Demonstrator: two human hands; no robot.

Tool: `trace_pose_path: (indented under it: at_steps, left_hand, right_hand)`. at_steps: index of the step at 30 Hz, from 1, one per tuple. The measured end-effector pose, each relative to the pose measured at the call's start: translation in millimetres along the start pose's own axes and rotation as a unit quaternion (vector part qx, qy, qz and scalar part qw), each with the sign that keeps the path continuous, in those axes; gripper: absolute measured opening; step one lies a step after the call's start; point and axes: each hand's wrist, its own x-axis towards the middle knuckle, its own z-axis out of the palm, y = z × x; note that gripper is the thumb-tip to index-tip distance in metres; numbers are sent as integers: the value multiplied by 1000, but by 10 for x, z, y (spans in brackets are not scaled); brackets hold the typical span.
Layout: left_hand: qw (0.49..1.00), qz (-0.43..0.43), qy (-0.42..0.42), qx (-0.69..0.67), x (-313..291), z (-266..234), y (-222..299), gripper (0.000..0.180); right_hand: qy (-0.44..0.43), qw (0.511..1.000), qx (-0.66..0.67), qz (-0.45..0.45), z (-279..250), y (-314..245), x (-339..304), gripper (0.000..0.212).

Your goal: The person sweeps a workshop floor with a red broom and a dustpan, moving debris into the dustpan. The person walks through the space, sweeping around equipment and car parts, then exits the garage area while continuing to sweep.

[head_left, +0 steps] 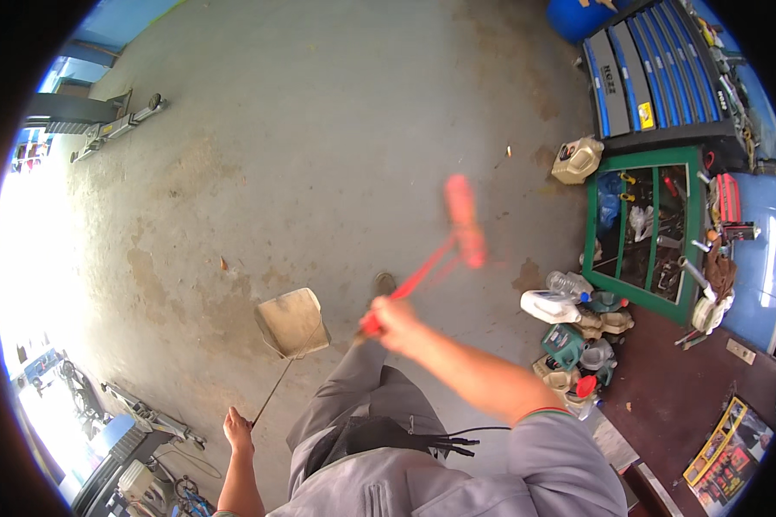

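My right hand (392,321) is wrapped round the red handle of a broom (422,271). The broom's red head (465,221), smeared by motion, is out ahead and to the right of the hand. On my left side, my left hand (239,428) grips the end of a thin dark rod. That rod runs forward to a pale, boxy long-handled dustpan (291,320), which is by the floor ahead of my left leg. Its open pan looks stained inside. One of my shoes (385,282) shows between the dustpan and the broom.
Several oil jugs and bottles (565,345) crowd the floor at right, by a green-framed shelf (591,233). Beyond stand a blue-and-grey tool cabinet (655,77) and a gold jug (576,161). Floor jacks (116,127) lie far left. Small debris (224,263) dots the stained grey floor (336,155).
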Motion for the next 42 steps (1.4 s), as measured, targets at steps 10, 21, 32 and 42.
trace_pose_path:
  at_steps: [10,21,32,42]
  left_hand:
    - [999,-11,40,-5,-241,536,639,42]
    - [997,-8,71,14,-824,1462,1297,45]
    - [993,-34,113,-21,-1927,2243,1908,44]
    - [998,-40,47,4,-1734,2893,2385,44]
  right_hand:
    - [-297,940,87,146,658,-1494,-1576,16]
    - [79,991,-34,-100,-1210,-3516,-1505,6]
    - [-139,981,-90,101,327,-3207,-530,9]
    - [-244,960,-99,98,574,-4655,-1317,13]
